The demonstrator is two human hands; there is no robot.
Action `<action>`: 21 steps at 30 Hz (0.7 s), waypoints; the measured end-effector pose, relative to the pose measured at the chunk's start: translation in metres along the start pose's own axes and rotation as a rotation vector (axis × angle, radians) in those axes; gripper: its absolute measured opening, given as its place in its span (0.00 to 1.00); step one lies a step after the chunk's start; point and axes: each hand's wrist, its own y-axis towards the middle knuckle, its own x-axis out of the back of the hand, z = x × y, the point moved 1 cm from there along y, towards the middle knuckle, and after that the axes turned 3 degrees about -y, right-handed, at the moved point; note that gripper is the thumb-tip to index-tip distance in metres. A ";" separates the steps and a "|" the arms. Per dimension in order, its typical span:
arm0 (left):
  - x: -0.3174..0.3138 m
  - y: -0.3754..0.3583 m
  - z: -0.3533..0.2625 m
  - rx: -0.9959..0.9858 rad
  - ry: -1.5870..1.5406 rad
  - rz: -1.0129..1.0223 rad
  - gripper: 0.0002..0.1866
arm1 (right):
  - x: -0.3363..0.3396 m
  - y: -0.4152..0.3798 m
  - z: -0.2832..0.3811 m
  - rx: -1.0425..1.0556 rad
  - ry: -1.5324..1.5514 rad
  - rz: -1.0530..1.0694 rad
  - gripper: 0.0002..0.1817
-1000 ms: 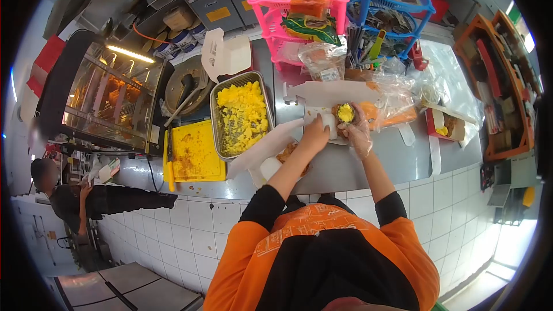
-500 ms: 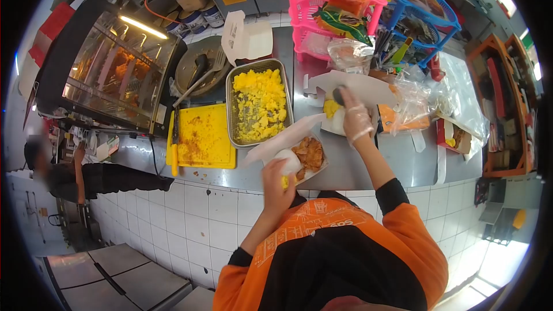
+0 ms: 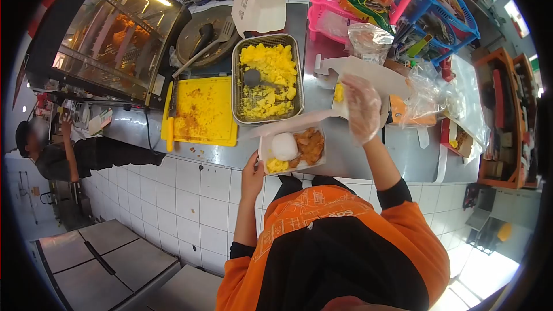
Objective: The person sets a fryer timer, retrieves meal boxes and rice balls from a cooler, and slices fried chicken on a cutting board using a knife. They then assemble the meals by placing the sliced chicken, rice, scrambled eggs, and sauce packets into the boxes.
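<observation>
My left hand (image 3: 252,177) grips the left corner of an open white takeaway box (image 3: 264,148) at the counter's front edge. In that box lie a white mound of rice (image 3: 284,146), scrambled egg (image 3: 277,165) and browned pieces of meat (image 3: 311,147). My right hand (image 3: 362,109), in a clear plastic glove, is slightly blurred with its fingers stretched out and nothing in them. It hovers by a second open box (image 3: 340,107), partly hiding it; some yellow egg shows inside. A black spoon (image 3: 252,78) rests in the metal tray (image 3: 235,89) of scrambled egg.
Left of the tray are a yellow cutting board (image 3: 204,129) with a knife (image 3: 171,116), a pan (image 3: 196,31) and a lit glass display case (image 3: 109,40). Pink baskets (image 3: 322,8) and blue baskets (image 3: 461,20) stand behind. A co-worker (image 3: 63,144) is at far left.
The black spoon has left my right hand and lies in the egg tray. My left hand has moved from over the rice to the box's corner; egg now lies beside the rice.
</observation>
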 end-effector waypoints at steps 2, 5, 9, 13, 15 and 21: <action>0.007 -0.004 -0.020 0.052 -0.037 -0.005 0.21 | 0.012 -0.019 -0.042 -0.253 0.103 0.003 0.14; 0.016 0.001 -0.021 0.059 -0.012 0.034 0.21 | 0.025 -0.009 -0.055 -0.428 -0.206 0.305 0.12; 0.017 0.003 -0.020 0.101 -0.043 0.077 0.22 | -0.011 -0.006 -0.087 -0.248 -0.627 0.710 0.15; 0.014 0.008 -0.012 0.065 -0.099 0.107 0.23 | -0.063 0.003 -0.104 -0.221 -0.920 0.928 0.17; 0.016 0.008 -0.010 0.068 -0.079 0.097 0.23 | -0.079 -0.018 -0.145 -0.192 -0.939 0.826 0.18; 0.019 0.010 -0.001 0.020 -0.096 0.115 0.24 | -0.052 -0.004 -0.126 -0.398 -0.669 0.717 0.19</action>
